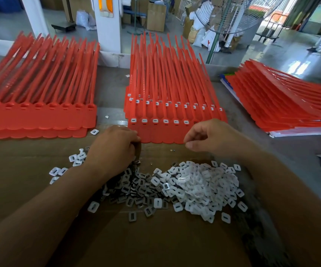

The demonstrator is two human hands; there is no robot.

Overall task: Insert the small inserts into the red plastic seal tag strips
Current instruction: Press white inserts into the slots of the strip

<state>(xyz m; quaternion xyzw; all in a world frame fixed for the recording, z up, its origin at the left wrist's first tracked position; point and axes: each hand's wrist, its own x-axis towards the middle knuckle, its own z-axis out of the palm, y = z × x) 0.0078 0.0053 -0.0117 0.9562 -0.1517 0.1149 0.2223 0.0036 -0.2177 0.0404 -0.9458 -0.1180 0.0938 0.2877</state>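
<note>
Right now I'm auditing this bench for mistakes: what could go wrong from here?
The loose pile mixes white inserts with darker pieces, so a wrong part may get picked. The front strip shows six filled sockets; any by the right hand could be skipped. A stray insert beside the left stack may get lost.

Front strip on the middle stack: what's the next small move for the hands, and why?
Probably the right hand takes an insert from the pile and presses it in just right of the sixth insert. The front strip shows six filled from its left end; no insert shows in that hand's fingers, which hover beside the last filled one.
</note>
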